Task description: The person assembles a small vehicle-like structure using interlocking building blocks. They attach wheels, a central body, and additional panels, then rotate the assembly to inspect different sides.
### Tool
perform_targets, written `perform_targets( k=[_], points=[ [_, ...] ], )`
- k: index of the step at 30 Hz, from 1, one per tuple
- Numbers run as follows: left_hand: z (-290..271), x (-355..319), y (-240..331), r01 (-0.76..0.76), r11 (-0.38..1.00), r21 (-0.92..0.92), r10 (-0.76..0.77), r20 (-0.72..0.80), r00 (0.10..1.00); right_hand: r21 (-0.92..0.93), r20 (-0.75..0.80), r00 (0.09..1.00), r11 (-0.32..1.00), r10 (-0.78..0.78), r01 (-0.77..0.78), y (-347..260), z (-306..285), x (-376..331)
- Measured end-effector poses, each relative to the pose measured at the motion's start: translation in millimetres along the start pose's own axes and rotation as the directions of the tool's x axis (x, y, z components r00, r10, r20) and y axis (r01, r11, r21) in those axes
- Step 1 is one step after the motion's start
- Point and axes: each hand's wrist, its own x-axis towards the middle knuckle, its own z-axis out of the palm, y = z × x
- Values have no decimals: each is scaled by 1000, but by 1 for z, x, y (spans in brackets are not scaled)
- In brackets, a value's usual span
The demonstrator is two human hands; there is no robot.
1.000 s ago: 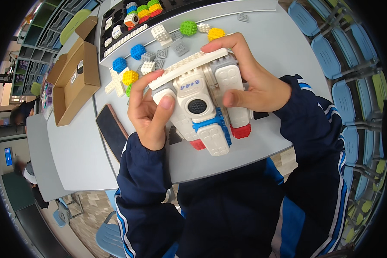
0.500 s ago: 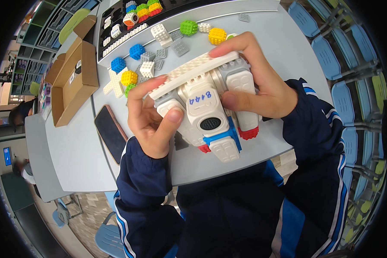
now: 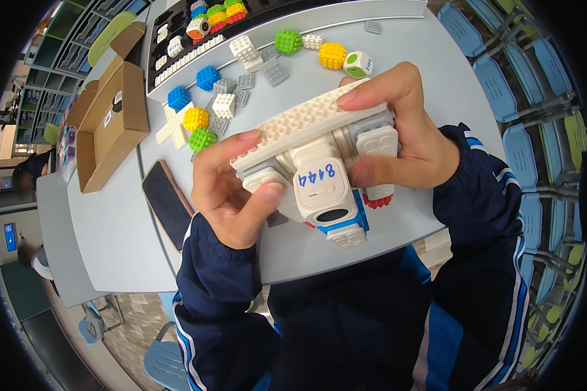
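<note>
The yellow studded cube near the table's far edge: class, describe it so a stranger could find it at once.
Start at the grey table and follow the far row of loose blocks. The yellow studded cube sits between a small white studded brick and a white cube with a green face, the only yellow piece there.

Your left hand (image 3: pixel 225 195) and right hand (image 3: pixel 407 140) hold the block assembly (image 3: pixel 323 169) between them above the bench (image 3: pixel 111 241). A phone (image 3: pixel 168 203) lies on the bench just left of your left hand, an open cardboard box (image 3: pixel 111 120) farther left, and loose blocks (image 3: pixel 205 111) are scattered behind the assembly, before a tray (image 3: pixel 176 39)
</note>
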Motion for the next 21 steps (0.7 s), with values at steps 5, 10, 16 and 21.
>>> perform_targets(
  k=[5,10,16,21],
  points=[
    [3,0,1,7,1000,-30,-7,6,1000,53,-6,998,997,54,-54,-5,0,1],
    [5,0,5,62,998,-29,-62,-11,998,110,-12,994,988,111,-109,-6,2,0],
    [5,1,4,173,984,-47,-176,-52,983,208,-3,975,954,222,-217,-6,5,0],
    [5,0,5,156,987,-39,-158,-52,986,255,-18,974,943,225,-213,-7,6,2]
  ],
)
